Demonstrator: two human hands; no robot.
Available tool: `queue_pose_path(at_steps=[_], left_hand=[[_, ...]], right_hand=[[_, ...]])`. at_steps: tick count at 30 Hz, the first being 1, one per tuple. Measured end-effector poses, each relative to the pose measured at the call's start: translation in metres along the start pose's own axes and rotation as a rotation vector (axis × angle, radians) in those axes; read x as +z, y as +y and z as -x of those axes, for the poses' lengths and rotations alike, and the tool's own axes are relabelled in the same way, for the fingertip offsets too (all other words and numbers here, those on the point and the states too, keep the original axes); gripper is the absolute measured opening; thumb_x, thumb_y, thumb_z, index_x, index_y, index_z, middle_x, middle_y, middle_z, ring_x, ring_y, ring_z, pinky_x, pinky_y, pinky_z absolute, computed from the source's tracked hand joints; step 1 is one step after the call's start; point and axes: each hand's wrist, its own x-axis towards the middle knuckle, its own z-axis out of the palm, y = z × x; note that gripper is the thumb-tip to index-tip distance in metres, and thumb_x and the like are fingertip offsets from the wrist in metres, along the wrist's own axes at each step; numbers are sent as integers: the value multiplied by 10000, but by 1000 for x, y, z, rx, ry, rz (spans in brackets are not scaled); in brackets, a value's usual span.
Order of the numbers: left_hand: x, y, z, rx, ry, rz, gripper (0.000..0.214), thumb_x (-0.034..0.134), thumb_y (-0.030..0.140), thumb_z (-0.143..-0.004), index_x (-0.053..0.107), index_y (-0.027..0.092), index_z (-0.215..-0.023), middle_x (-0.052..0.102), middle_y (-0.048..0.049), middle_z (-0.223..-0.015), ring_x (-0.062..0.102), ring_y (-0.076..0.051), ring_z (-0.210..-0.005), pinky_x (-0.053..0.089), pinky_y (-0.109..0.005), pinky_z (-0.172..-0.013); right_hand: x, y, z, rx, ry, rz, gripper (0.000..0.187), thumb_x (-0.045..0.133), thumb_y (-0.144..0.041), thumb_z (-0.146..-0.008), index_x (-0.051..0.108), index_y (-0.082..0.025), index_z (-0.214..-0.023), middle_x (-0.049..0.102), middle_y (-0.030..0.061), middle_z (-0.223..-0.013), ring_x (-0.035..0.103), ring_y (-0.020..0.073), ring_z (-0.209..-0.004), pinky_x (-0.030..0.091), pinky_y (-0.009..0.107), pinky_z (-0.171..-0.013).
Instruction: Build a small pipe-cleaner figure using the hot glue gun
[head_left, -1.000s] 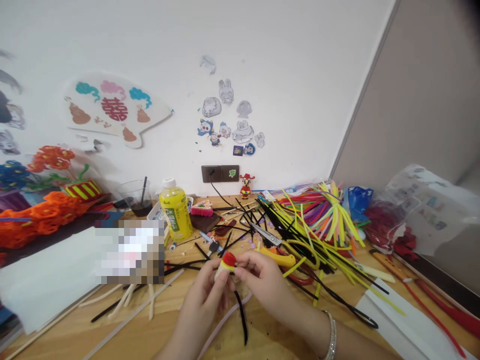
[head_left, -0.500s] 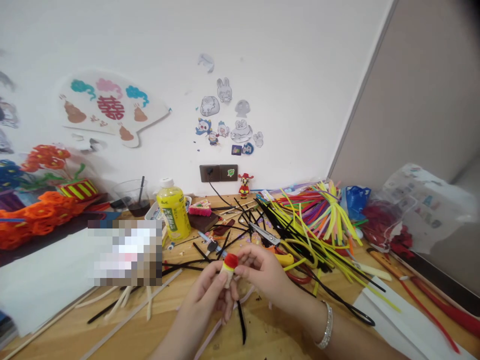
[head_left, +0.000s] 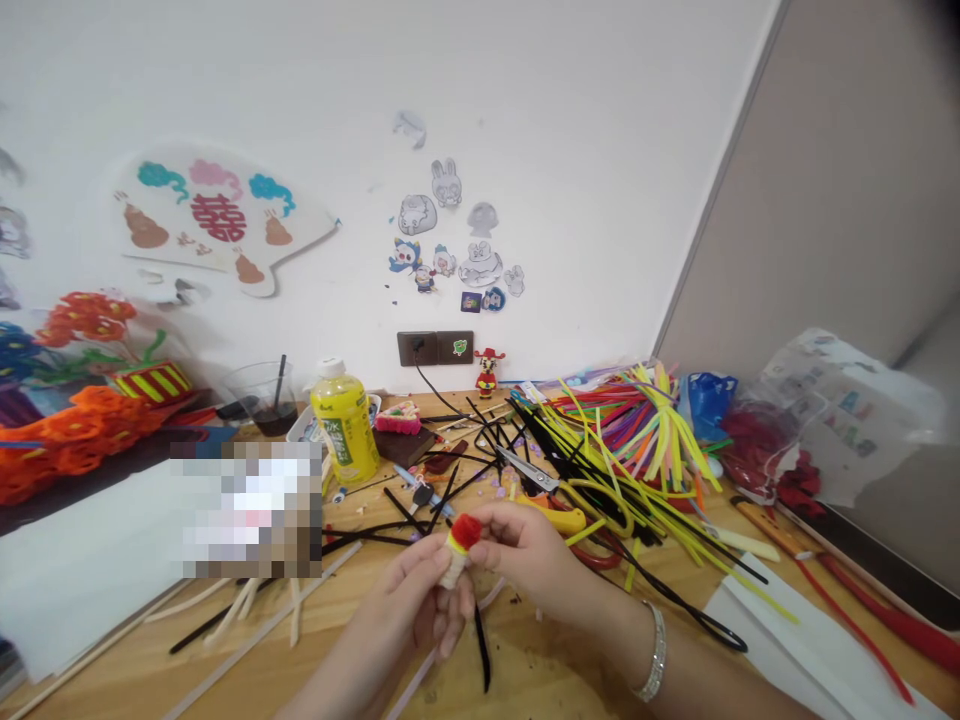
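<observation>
Head view — left hand and right hand both pinching red-tipped pipe-cleaner piece — above wooden desk.

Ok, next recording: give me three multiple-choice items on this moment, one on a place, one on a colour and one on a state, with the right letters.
1. Where does the small red-hatted figurine stand relative to the wall socket plate?
A. Left of it
B. Right of it
C. On top of it

2. What colour is the tip of the pipe-cleaner piece between the hands?
A. Blue
B. Green
C. Red

3. How is that piece held?
A. In the fingers of the left hand and right hand
B. Lying loose on the wooden table
C. Hanging from the scissors

Answers:
1. B: the figurine stands just past the plate's right edge.
2. C: red fuzz tops the pale body.
3. A: the fingers of both hands close on it, above the table.
</observation>
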Motion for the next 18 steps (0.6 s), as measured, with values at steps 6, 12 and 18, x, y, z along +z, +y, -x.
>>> queue_pose_path(at_steps=[6, 12, 18], left_hand=[[-10, 5, -2, 275, 233, -508, 262, 589, 405, -732, 603, 180, -866, 647, -16, -742, 587, -152, -629, 468, -244, -554], [-16, 8, 0, 515, 281, -974, 177, 564, 325, -761, 632, 218, -884, 670, -50, -857, 610, -205, -752, 498, -316, -650], [-20, 5, -6, 403, 246, -883, 193, 590, 309, -721, 648, 204, -871, 692, -58, -835, 631, -211, -730, 524, -303, -593]], right_hand=[[-2, 6, -1, 18, 38, 94, 164, 626, -279, -734, 636, -155, -841, 603, -2, -718, 551, 129, -657, 437, 255, -647], [1, 0, 3, -134, 100, 751, 64, 613, -184, -759, 649, -181, -812, 637, 21, -756, 559, 165, -721, 402, 259, -652], [6, -4, 10, -220, 69, 1053, 95, 561, -217, -816, 639, -174, -785, 676, 61, -778, 590, 187, -724, 394, 270, -643]])
